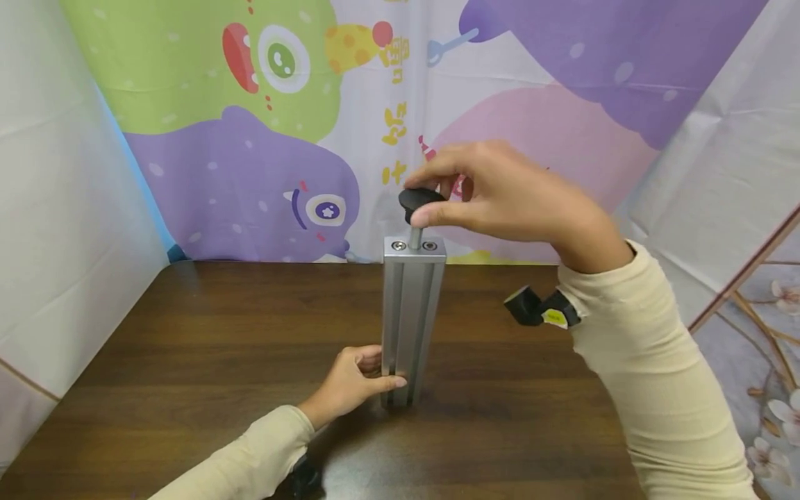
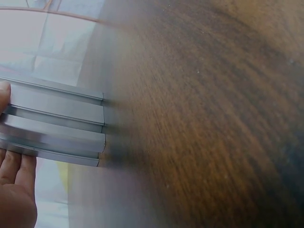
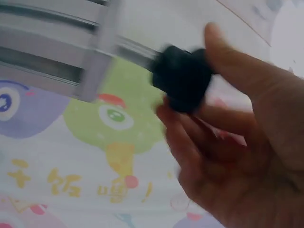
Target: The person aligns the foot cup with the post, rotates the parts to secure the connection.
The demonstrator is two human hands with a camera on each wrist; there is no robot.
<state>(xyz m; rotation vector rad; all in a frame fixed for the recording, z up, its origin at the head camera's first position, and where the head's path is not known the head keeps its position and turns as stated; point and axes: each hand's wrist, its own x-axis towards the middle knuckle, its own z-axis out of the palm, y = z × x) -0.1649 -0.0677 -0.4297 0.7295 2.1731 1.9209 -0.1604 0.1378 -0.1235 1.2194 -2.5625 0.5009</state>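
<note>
An aluminium profile (image 1: 412,319) stands upright on the table, with a flat end plate and two bolt heads on its top. From the middle of that plate rises a metal rod (image 1: 415,238) capped by a black knob (image 1: 420,199). My right hand (image 1: 500,191) pinches the knob between thumb and fingers; the right wrist view shows the knob's lobed side (image 3: 183,78). Low on the profile, my left hand (image 1: 350,380) grips it, thumb across the front and fingers behind. In the left wrist view the profile's grooved lower end (image 2: 57,114) meets the tabletop.
The dark wooden table (image 1: 219,333) spreads around the profile. Behind it hangs a cartoon-printed curtain (image 1: 250,187), with white cloth (image 1: 50,173) at the left side. A small black device (image 1: 540,307) is strapped at the right wrist.
</note>
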